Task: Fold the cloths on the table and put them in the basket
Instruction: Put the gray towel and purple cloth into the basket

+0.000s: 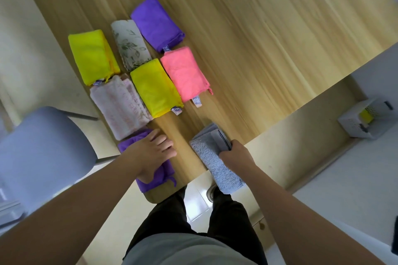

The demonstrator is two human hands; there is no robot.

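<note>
While the right hand point(235, 153) clenches the folded grey terry cloth point(213, 157) at the table's near edge, its long axis running away from the wrist, the white slatted plastic basket point(364, 120) sits on the floor well off to the right; the left hand point(150, 150) rests flat, unclenched, on a folded purple cloth point(148, 180).

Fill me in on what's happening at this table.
A person is folding cloths. The left hand presses on a purple cloth at the table edge, and the right hand grips a folded grey towel. Six folded cloths lie in rows behind them. The white basket sits on the floor, right.
</note>
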